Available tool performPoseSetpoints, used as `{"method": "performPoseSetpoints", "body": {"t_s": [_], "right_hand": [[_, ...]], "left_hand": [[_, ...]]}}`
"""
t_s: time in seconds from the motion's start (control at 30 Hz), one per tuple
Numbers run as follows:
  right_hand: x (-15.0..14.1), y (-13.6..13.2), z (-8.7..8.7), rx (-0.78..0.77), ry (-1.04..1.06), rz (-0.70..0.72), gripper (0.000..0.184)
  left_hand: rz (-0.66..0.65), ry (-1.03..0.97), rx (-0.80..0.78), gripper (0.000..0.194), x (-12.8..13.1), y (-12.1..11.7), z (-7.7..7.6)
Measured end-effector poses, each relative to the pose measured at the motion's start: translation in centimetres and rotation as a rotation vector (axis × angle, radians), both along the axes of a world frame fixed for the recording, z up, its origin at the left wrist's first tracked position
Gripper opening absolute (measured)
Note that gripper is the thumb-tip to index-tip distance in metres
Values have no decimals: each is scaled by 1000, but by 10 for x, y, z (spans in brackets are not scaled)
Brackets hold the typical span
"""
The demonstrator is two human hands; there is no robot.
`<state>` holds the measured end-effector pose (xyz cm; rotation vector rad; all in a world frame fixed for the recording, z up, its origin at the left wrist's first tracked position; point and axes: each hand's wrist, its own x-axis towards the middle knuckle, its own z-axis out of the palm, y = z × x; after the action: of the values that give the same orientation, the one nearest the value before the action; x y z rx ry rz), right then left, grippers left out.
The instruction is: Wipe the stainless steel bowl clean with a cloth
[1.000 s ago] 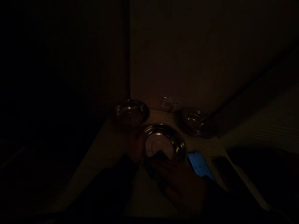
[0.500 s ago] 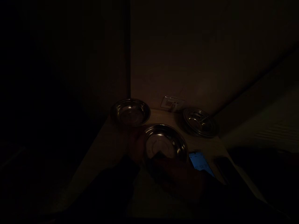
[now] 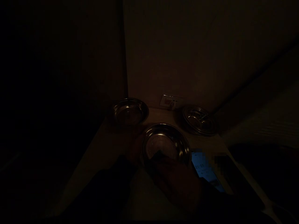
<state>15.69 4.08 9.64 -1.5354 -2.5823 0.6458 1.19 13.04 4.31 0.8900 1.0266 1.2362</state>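
The scene is very dark. A shiny round metal dish [image 3: 161, 144] lies in the middle of the table. My left hand [image 3: 135, 147] is at its left rim, fingers closed against the edge as far as the gloom shows. Over the near part of the dish reaches my right hand [image 3: 175, 179], closed around a dark, soft-looking thing [image 3: 158, 155] that rests against the inside of the dish. What that thing is cannot be made out. Both sleeves are dark.
A second metal dish [image 3: 129, 115] stands at the back left. Stacked metal dishes [image 3: 198, 121] are at the back right. A lit phone [image 3: 205, 171] lies right of my right hand, beside a dark flat object [image 3: 243, 182]. A wall plate [image 3: 170, 102] is behind.
The view has shifted slightly, and more of the lit phone shows beside my right sleeve. Both hands stay at the middle dish, the right one a little differently placed.
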Motion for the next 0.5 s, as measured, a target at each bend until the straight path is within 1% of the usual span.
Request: {"method": "performPoseSetpoints", "body": {"t_s": [0.03,0.13,0.27,0.37,0.43,0.5], "right_hand": [[2,0,1,-2,9,13,38],[-1,1,1,-5,33,35,39],[-24,8,-4,-1,63,43,40],[-36,12,-7,2,74,28,38],[-35,11,-6,-5,70,17,34],[-27,7,-4,-19,55,13,31]], "left_hand": [[8,18,-3,30,1,0,-2],[98,42,-23,30,3,-1,-5],[86,87,-40,30,1,-1,-2],[53,123,-46,30,-4,1,1],[63,131,-34,30,-5,1,1],[89,109,-39,31,-4,-1,1]]}}
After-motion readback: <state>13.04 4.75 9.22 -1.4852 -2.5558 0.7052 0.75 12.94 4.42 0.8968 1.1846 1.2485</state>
